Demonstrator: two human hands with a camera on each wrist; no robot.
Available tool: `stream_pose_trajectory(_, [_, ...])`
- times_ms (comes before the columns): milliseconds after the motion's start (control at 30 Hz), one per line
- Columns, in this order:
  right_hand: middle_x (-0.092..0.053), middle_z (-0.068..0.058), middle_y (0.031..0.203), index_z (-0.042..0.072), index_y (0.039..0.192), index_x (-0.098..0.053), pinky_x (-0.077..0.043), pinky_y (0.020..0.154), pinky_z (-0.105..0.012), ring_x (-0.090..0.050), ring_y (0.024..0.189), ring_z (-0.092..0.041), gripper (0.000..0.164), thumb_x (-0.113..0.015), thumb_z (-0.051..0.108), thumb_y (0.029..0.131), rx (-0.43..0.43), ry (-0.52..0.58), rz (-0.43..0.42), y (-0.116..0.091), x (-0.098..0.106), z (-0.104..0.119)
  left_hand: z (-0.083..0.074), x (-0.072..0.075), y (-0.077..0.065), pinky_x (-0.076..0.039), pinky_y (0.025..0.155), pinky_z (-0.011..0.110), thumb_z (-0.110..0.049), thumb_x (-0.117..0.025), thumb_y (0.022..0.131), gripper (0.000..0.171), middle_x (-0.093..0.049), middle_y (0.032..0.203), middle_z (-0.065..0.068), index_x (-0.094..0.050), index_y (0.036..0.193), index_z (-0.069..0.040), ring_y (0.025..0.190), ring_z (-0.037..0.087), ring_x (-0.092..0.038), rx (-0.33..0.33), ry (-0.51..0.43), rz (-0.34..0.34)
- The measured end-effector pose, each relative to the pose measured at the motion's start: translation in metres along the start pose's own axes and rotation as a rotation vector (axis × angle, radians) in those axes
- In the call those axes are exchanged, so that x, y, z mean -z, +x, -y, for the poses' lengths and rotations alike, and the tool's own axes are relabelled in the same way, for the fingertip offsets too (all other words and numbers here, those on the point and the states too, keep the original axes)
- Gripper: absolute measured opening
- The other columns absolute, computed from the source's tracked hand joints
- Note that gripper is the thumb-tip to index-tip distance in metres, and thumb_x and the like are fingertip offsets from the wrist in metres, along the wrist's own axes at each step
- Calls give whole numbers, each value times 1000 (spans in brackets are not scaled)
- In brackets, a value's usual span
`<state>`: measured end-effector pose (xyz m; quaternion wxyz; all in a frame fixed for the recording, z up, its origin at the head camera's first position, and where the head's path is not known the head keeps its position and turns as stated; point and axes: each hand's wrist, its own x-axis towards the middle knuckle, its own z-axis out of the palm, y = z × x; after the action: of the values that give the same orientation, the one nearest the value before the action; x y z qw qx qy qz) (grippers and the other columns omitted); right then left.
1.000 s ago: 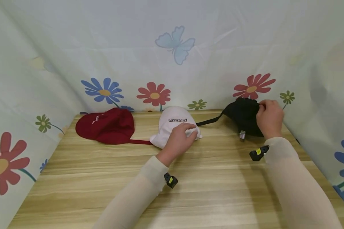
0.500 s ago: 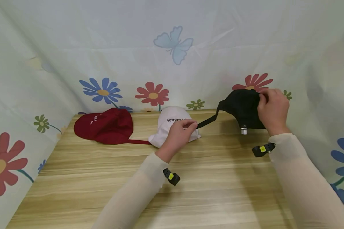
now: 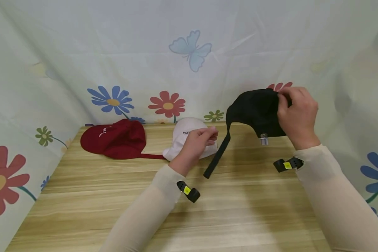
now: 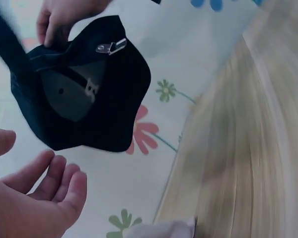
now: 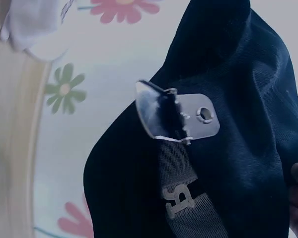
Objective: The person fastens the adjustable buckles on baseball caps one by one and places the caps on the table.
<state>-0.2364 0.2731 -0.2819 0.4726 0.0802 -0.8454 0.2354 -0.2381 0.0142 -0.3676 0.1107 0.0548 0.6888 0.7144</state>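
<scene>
A black cap [image 3: 255, 110] hangs above the table at the right, its strap [image 3: 218, 154] dangling down to the left with a loose end. My right hand [image 3: 297, 115] pinches the cap's crown edge between thumb and fingers. A metal buckle [image 5: 181, 116] sits on the cap's back opening, its clasp flap raised. My left hand [image 3: 195, 145] hovers in front of the white cap [image 3: 189, 125], partly hiding its lettering. In the left wrist view the left hand's fingers [image 4: 54, 173] are loosely bent and hold nothing, just below the black cap.
A dark red cap [image 3: 116, 138] lies at the left rear of the wooden table [image 3: 113, 199], its red strap [image 3: 152, 156] reaching to the white cap. A flowered cloth [image 3: 129, 63] stands as walls behind and on both sides.
My right hand has lifted the black cap off the table, up and slightly left. Its strap has swung from stretching toward the left hand to hanging free. The left hand has stayed nearly in place.
</scene>
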Motion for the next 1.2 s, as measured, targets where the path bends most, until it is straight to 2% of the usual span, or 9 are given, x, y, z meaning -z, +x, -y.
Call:
stream_pose_trajectory(167, [-70,-19,96,-2,96,-71,-50,83,-53,-64,95,-35,23,-57,16,97,33,36,-31,0,3,21,-5,-2,-3,-54,94,33,-31,-55,99,39,-66,115,15,-65,118,1,102,23,-64,28,-186,93])
stream_pose_trajectory(267, [-70,-19,95,-2,96,-71,-50,81,-53,-64,94,-35,22,-58,15,96,50,41,-32,-3,3,26,-7,-4,-4,-55,88,29,-28,-54,100,37,-67,106,14,-64,115,4,93,19,-65,39,-288,128])
stream_pose_trajectory(400, [-71,-19,96,-2,97,-72,-51,80,-53,-64,93,-35,20,-60,15,95,72,39,-19,-9,4,27,-5,-7,-4,-56,78,24,-18,-54,100,27,-69,89,5,-63,111,4,83,16,-67,58,-404,147])
stream_pose_trajectory(533, [-71,-19,97,-1,99,-72,-51,80,-52,-64,94,-35,20,-61,15,95,84,35,-3,-17,6,25,-1,-9,-5,-57,76,24,-4,-52,99,27,-70,82,0,-57,121,8,77,12,-66,51,-464,183])
stream_pose_trajectory(633, [-71,-19,97,-1,99,-72,-52,78,-53,-64,94,-35,18,-63,14,94,88,38,5,-25,8,22,4,-11,-6,-56,78,23,-1,-50,98,32,-70,83,-2,-51,129,9,78,10,-66,43,-492,199])
stream_pose_trajectory(767, [-71,-20,96,-2,98,-72,-52,76,-54,-65,92,-35,15,-66,10,91,92,35,25,-40,10,16,17,-14,-8,-55,78,22,2,-50,97,36,-68,88,-1,-48,132,7,78,10,-65,70,-550,184])
stream_pose_trajectory(900, [-71,-19,94,-2,96,-72,-53,76,-53,-65,90,-34,12,-68,6,88,92,35,48,-54,10,8,30,-16,-12,-53,78,24,8,-49,95,39,-64,96,1,-46,134,9,82,11,-63,87,-583,168])
stream_pose_trajectory(1067, [-71,-19,95,-2,97,-71,-52,79,-52,-65,90,-33,12,-69,5,87,95,23,89,-65,10,1,39,-15,-17,-52,80,26,11,-48,93,35,-64,99,2,-49,128,10,87,12,-63,66,-613,165])
stream_pose_trajectory(1200, [-71,-19,94,-2,97,-71,-53,77,-51,-65,88,-33,12,-70,5,87,97,27,88,-68,6,-2,38,-11,-22,-53,78,26,12,-49,92,22,-64,95,2,-59,108,0,85,12,-64,62,-625,166])
